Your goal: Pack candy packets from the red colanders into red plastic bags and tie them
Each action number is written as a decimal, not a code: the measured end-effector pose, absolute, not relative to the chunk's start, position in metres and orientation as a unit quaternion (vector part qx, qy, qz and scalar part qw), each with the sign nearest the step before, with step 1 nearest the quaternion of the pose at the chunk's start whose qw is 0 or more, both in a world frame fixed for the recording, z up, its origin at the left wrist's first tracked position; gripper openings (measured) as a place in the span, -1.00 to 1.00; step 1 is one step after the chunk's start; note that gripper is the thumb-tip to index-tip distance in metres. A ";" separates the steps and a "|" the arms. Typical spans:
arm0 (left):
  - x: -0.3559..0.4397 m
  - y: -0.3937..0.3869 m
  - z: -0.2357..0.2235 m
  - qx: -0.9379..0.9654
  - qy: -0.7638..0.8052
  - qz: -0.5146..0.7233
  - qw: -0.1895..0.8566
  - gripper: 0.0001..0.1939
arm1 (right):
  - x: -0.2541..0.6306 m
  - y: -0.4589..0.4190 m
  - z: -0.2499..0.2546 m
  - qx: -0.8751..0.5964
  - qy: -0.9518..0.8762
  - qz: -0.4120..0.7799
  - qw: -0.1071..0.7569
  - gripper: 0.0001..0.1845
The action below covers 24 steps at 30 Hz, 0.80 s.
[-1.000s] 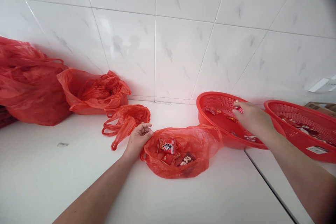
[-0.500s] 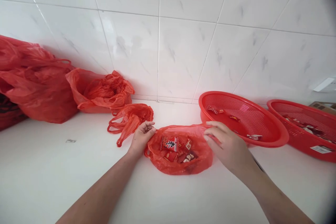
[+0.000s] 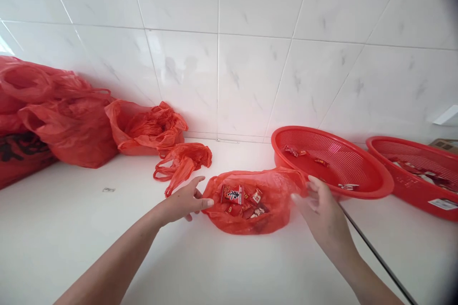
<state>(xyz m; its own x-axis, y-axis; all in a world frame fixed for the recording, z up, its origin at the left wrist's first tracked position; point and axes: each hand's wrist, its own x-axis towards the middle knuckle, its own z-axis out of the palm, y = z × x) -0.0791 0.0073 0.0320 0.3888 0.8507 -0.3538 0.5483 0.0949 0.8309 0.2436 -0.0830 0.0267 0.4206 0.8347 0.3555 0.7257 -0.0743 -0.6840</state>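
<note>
A small red plastic bag (image 3: 272, 214) lies open on the white counter with several red candy packets (image 3: 233, 194) inside. My left hand (image 3: 182, 201) rests at the bag's left rim, fingers stretched out and the thumb tip touching the plastic. At the bag's right side, just in front of a round red mesh basket (image 3: 372, 191), my right hand (image 3: 324, 217) hovers with its fingers spread, slightly blurred and holding nothing. The basket holds a few loose candies (image 3: 296, 152).
A second red mesh basket (image 3: 397, 171) with packets stands at the far right. An empty crumpled red bag (image 3: 182, 162) lies behind my left hand. Fuller red bags (image 3: 146, 126) (image 3: 67, 124) sit along the tiled wall at the left. A counter seam (image 3: 375, 252) runs at the right.
My right hand came out of the basket, went to the bag's right rim, then drew back and spread. My left hand let go of its pinch on the left rim.
</note>
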 end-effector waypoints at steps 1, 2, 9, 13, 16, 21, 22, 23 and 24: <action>-0.078 0.005 0.033 0.642 0.525 0.162 0.535 -0.08 | 0.243 -0.079 0.027 -0.730 -0.524 0.078 0.432 -0.35; -0.076 0.004 0.034 0.628 0.514 0.185 0.555 -0.13 | 0.242 -0.074 0.027 -0.729 -0.519 0.085 0.439 -0.40; -0.059 0.017 0.082 0.531 0.387 0.457 0.600 -0.58 | 0.245 -0.049 0.074 -0.637 -0.466 0.195 0.582 -0.71; -0.054 0.018 0.137 0.541 0.273 0.595 0.529 -0.72 | 0.245 -0.048 0.115 -0.423 -0.403 0.218 0.782 -0.84; -0.053 0.019 0.160 0.574 0.283 0.572 0.513 -0.78 | 0.246 -0.048 0.126 -0.363 -0.393 0.272 0.800 -0.87; -0.055 0.017 0.168 0.579 0.276 0.607 0.469 -0.78 | 0.252 -0.049 0.117 -0.355 -0.381 0.284 0.805 -0.94; -0.056 0.016 0.168 0.581 0.272 0.611 0.463 -0.78 | 0.254 -0.050 0.116 -0.353 -0.392 0.276 0.803 -0.96; -0.056 0.015 0.169 0.582 0.271 0.614 0.460 -0.79 | 0.255 -0.052 0.115 -0.351 -0.405 0.272 0.799 -0.97; -0.056 0.015 0.169 0.580 0.270 0.616 0.459 -0.80 | 0.256 -0.053 0.115 -0.350 -0.421 0.269 0.792 -0.95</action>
